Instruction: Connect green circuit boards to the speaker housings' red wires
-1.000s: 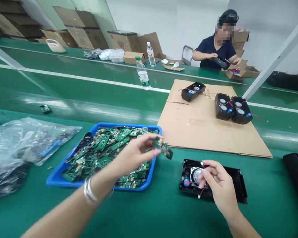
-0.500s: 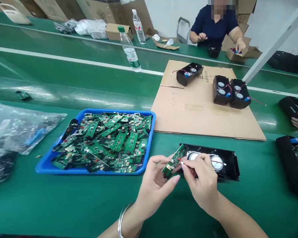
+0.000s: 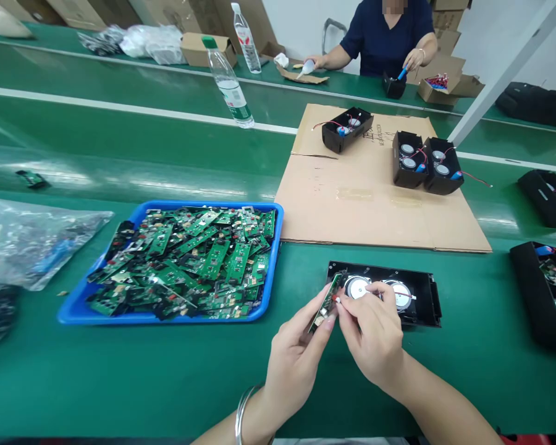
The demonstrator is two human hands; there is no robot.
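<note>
My left hand (image 3: 297,349) grips a green circuit board (image 3: 327,304) by its long edges, thumb on the near side. The board is tilted up, its components facing right. My right hand (image 3: 375,330) pinches a small white connector (image 3: 338,300) against the board's right side, at a red part; whether it is seated I cannot tell. Just behind both hands lies a black speaker housing (image 3: 424,300) with two round silver speakers (image 3: 401,295). My right fingers partly cover the speakers. Left of my hands, a blue tray (image 3: 278,259) holds many loose circuit boards (image 3: 215,259).
Several black housings with wired speakers (image 3: 408,159) stand on a cardboard sheet (image 3: 315,210); more housings (image 3: 537,296) lie at the right. Plastic bags (image 3: 37,241) sit left, water bottles (image 3: 231,93) farther back. Across the table, a person (image 3: 389,43) handles a blue part and a white bottle.
My left fingers have closed around the board, turning it more upright. My right hand keeps the connector at it. The person opposite has taken hold of the white bottle and moved a blue part to a housing.
</note>
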